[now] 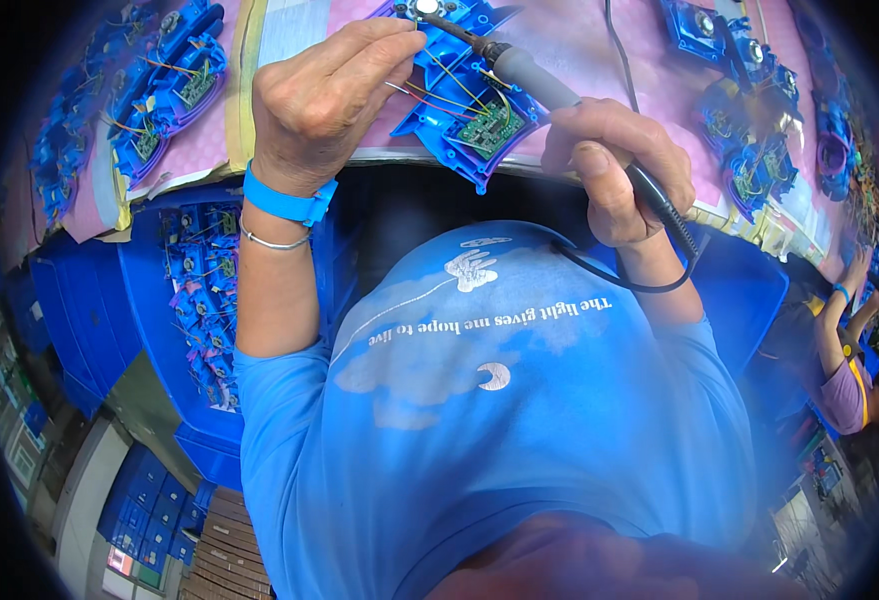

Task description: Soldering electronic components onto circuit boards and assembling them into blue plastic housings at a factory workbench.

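Note:
My right hand (624,165) is closed around a soldering iron (537,78) with a grey grip and a black cable. Its dark tip reaches up and left to a round, silver-centred part (426,7) in a blue plastic housing (439,140). My left hand (329,95) is pinched at the housing's left side, its fingertips close to the iron's tip. Thin wires (404,90) run from the green circuit board (492,128) to those fingers, which seem closed on one; the exact grip is hidden. The housing lies open on the pink-covered table, its board facing up.
More opened blue housings (174,85) with wires and boards lie at the left, and others (749,120) at the right. A blue bin (199,390) below the table's left edge holds several similar parts. Another person (844,385) works at the far right.

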A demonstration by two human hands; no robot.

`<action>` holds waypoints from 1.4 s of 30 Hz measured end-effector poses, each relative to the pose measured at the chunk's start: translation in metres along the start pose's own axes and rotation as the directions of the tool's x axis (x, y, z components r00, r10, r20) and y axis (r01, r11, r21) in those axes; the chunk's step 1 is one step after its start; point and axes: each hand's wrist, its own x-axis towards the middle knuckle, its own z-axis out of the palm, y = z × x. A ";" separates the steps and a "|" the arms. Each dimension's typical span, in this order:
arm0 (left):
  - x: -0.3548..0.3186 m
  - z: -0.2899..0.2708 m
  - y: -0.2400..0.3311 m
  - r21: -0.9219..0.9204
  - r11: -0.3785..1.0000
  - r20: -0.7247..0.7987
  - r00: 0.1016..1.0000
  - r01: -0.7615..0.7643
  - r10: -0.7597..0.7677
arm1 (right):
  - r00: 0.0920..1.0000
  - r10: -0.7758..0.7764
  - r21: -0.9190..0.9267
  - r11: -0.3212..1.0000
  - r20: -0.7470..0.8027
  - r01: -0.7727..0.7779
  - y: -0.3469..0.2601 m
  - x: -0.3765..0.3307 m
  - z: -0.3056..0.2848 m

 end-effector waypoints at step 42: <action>0.027 -0.017 0.020 -0.028 0.993 0.100 0.989 0.111 -0.108 | 0.885 0.357 0.595 0.795 -0.298 -0.120 0.014 0.001 -0.004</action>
